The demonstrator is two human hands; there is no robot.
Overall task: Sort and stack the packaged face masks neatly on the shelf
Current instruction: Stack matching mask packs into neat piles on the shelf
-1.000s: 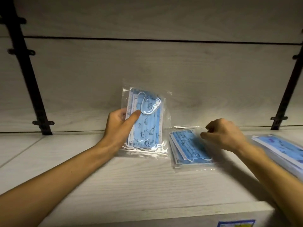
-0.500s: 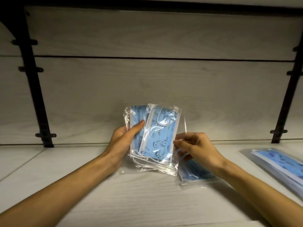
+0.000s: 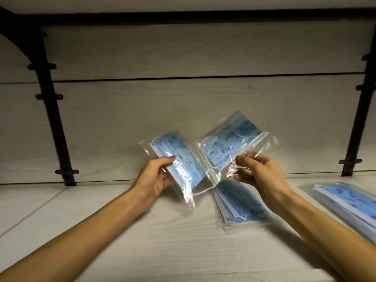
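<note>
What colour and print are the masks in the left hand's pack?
Light blue with small darker cartoon figures, in the pack held by the left hand; head view.

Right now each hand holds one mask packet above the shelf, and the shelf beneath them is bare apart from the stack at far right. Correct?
Not quite. The head view shows the left hand and right hand each holding a packet, but the shelf is not bare there: another pile of packets lies under the right hand, besides the far-right stack.

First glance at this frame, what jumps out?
Two clear packets of blue masks held up mid-frame: one in the left hand, one pinched by the right hand. Below the right hand a small stack of packets lies on the shelf; another pile sits far right.
</note>
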